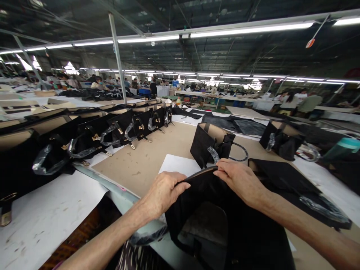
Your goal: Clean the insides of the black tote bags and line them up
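Note:
A black handbag [253,228] stands tilted at the near edge of the table, close in front of me. My left hand [165,191] pinches its upper rim on the left, thumb on one side and fingers on the other. Farther right along the same rim, my right hand [239,180] grips it between thumb and fingers. A plastic-wrapped handle [149,236] sticks out at the bag's lower left. Just beyond my hands, another black bag [201,144] with a beige lining stands upright. A flat black bag [292,183] lies to the right.
Rows of black bags [143,122] with wrapped handles and gold clasps line the left. The beige tabletop [135,161] carries a white sheet [176,163]. Another bag [281,140] and a teal bottle [341,150] are at right. Several people work in the background.

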Action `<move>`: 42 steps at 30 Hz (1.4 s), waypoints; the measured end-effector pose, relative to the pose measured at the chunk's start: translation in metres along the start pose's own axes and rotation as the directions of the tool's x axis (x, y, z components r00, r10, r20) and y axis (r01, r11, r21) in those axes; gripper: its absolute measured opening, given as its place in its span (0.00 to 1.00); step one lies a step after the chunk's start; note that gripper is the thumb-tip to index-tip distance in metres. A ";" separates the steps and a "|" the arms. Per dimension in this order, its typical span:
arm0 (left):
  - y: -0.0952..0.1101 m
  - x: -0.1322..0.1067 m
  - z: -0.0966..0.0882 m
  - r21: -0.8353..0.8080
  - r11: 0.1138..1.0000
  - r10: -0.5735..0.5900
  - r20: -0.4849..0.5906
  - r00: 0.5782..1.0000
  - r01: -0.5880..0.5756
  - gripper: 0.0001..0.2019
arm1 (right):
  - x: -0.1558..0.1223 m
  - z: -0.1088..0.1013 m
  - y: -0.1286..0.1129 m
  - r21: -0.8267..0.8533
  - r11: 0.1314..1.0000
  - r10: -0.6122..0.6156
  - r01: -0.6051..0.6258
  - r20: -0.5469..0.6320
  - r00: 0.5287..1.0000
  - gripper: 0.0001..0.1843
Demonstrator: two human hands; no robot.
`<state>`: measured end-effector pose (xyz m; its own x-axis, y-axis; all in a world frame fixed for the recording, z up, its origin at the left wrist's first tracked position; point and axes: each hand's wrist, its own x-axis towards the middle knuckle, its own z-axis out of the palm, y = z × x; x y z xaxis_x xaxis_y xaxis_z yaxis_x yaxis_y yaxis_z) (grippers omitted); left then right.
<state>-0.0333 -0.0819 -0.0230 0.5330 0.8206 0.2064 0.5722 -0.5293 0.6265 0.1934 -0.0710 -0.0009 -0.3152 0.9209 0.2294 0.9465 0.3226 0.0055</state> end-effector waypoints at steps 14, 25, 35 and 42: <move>0.006 0.002 0.006 0.291 0.956 -0.013 -0.026 1.000 0.020 0.15 | 0.003 -0.001 -0.003 -0.056 0.996 0.069 -0.068 0.003 0.998 0.12; 0.019 0.011 0.003 0.484 0.875 -0.012 0.050 0.999 -0.014 0.10 | 0.004 -0.001 -0.004 -0.075 0.995 0.065 -0.065 -0.006 0.998 0.14; 0.018 0.027 0.017 0.638 0.769 0.033 0.023 0.999 -0.040 0.07 | 0.001 -0.002 0.000 0.001 0.998 0.069 -0.069 0.006 0.998 0.13; 0.023 0.028 0.015 0.626 0.780 -0.050 0.065 0.997 -0.002 0.08 | 0.004 0.001 -0.002 -0.026 0.996 0.090 -0.091 -0.027 0.996 0.13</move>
<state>0.0041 -0.0743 -0.0140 0.5431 0.8302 0.1258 0.8355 -0.5492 0.0174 0.1904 -0.0676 -0.0008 -0.2267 0.9398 0.2555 0.9727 0.2319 0.0100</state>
